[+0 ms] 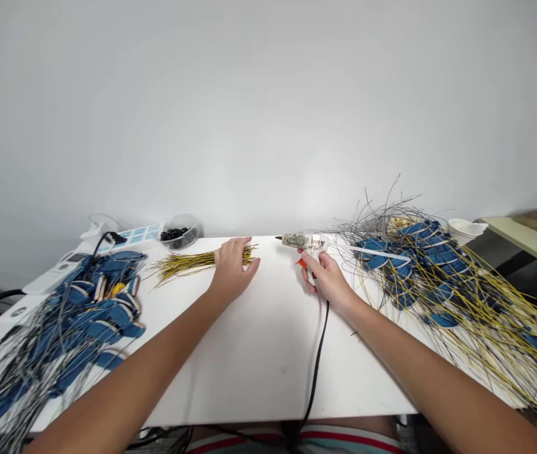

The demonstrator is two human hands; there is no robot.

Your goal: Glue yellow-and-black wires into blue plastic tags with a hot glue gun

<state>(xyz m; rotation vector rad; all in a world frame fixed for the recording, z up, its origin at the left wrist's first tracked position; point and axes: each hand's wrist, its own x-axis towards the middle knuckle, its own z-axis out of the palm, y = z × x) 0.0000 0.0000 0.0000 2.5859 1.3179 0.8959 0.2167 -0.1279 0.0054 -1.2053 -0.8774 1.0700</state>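
My right hand [328,277] is wrapped round the handle of a hot glue gun [313,243] with an orange trigger. Its dark nozzle points left, and a long white glue stick [372,252] sticks out of the back. A black cord [318,359] runs from the handle down over the table's front edge. My left hand [233,268] rests over the right end of a bundle of thin yellow and dark wires [186,263], thumb apart from the fingers. Its fingertips are partly hidden, and it does not appear to grip the wires.
On the left of the white table [244,378] lies a heap of blue fabric pieces with grey wires [103,315]. Blue pieces with yellow and dark wires [438,271] are piled right. A clear bowl of small black parts [178,232] and a white power strip [53,277] stand at back left.
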